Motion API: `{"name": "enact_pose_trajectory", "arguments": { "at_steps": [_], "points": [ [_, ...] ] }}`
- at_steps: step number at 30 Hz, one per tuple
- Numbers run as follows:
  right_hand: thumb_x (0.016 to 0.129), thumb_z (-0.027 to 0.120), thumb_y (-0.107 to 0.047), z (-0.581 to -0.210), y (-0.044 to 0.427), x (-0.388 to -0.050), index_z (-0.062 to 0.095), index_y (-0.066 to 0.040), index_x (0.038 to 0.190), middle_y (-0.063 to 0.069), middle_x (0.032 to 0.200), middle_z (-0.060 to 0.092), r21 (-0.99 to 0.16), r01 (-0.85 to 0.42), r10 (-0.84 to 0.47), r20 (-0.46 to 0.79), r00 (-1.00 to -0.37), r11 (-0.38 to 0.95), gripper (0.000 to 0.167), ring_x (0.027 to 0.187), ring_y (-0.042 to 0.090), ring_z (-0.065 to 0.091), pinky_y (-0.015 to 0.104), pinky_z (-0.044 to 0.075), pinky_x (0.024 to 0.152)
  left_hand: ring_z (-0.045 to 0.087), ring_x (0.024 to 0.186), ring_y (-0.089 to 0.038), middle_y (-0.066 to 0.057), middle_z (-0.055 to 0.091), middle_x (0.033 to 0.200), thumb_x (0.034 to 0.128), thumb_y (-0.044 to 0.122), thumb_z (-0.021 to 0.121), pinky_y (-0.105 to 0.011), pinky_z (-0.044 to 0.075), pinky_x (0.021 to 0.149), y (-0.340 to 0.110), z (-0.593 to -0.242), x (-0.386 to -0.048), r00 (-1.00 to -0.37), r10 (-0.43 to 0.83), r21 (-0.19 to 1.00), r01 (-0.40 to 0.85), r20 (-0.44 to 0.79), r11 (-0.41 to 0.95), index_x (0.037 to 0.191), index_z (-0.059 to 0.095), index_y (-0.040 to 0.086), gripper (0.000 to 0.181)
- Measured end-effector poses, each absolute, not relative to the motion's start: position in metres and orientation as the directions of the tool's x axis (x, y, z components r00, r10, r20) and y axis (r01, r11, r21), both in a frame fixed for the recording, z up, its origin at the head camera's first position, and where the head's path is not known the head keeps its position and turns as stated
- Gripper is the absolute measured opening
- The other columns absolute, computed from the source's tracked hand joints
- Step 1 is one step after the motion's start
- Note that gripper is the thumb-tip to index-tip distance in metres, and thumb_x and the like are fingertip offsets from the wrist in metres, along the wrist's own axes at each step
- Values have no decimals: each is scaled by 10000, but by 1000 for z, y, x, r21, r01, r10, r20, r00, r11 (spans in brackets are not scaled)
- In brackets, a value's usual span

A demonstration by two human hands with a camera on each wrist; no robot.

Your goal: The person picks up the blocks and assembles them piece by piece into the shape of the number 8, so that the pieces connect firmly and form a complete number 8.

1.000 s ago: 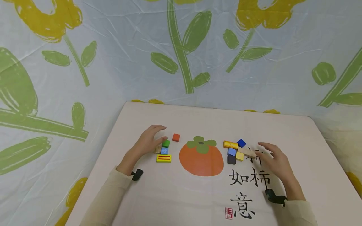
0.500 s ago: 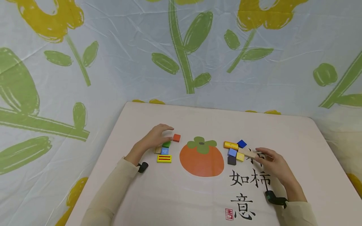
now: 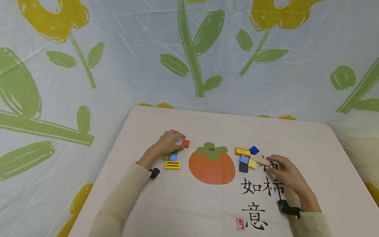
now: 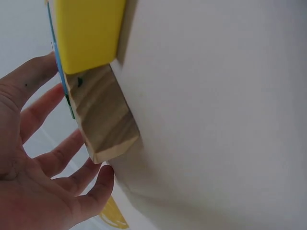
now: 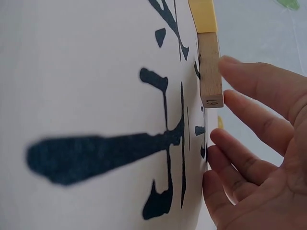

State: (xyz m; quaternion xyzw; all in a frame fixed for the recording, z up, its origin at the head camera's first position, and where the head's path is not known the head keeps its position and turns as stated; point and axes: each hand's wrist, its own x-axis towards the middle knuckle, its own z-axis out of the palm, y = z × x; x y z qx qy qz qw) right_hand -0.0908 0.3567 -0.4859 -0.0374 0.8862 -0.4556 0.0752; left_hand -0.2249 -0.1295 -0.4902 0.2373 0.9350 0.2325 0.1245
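Note:
In the head view my left hand (image 3: 168,142) reaches over the left group of blocks. Its thumb and index finger stand on either side of a red block (image 3: 186,143), apart from each other. Under that hand lie a green block (image 3: 175,152), a blue block (image 3: 173,157) and a plain wooden block (image 3: 165,157). On the right, my right hand (image 3: 289,172) has thumb and index finger around the end of a long wooden block (image 3: 260,160). The right wrist view shows the fingertips close to the wooden block's (image 5: 210,67) upper edge; firm contact cannot be told.
A yellow block with red stripes (image 3: 172,165) lies before the left group. Beside the long block sit a yellow-orange block (image 3: 242,151), a dark blue one (image 3: 254,150), a lighter blue one (image 3: 244,159), a black one (image 3: 243,168) and a pale yellow one (image 3: 252,164).
My left hand has moved right, from above the green block to the red block. My right hand has shifted slightly left, closer to the long wooden block's end. The blocks stay put.

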Motion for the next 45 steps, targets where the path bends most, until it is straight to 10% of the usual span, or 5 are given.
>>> {"name": "enact_pose_trajectory", "arguments": {
  "at_steps": [19, 45],
  "points": [
    [936, 701, -86, -493, 347, -96, 662, 5, 1211, 278, 1303, 498, -613, -32, -47, -9, -999, 789, 292, 1011, 369, 461, 538, 396, 777, 425, 1299, -407, -141, 494, 1429, 924, 322, 732, -587, 384, 1015, -126, -486, -222, -875, 465, 461, 358, -139, 812, 1295, 691, 209, 389],
    [970, 685, -163, -473, 313, -115, 653, -32, 1243, 229, 1298, 530, -672, -206, -156, 134, -979, 711, 304, 1217, 443, 477, 656, 390, 933, 445, 1305, -307, -95, 569, 1358, 938, 296, 728, -488, 342, 1094, -125, -481, -220, -865, 491, 544, 363, -106, 757, 1300, 679, 151, 393]
  ]
}}
